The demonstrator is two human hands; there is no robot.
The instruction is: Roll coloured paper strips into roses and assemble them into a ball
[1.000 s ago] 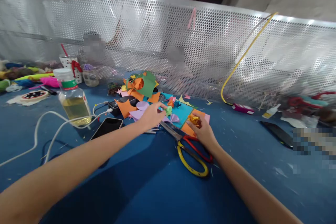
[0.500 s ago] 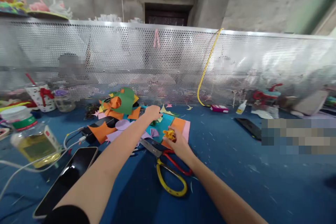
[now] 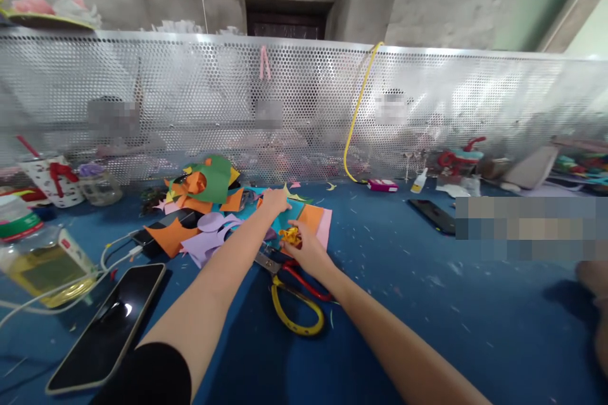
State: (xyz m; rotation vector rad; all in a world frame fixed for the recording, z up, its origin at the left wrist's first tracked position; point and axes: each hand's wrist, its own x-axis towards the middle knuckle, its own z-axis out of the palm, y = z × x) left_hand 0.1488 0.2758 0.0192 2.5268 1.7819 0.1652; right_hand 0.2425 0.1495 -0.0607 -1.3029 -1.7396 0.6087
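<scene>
My left hand reaches forward over a stack of teal, orange and pink paper sheets, with its fingers stretched flat on the teal one. My right hand sits just behind it, fingers curled around a small crumpled yellow-orange paper piece. Scissors with one red and one yellow handle lie on the blue tabletop under my right wrist. A heap of cut paper scraps, green, orange and lilac, lies to the left of both hands.
A perforated metal screen closes the far side of the blue table. A phone, a white cable and a bottle of yellow liquid lie at left. Another phone and a glue bottle are at right.
The view has tilted up and shifted right, so everything sits lower and further left. My left hand has reached further forward over the teal sheet. My right hand keeps the yellow-orange piece.
</scene>
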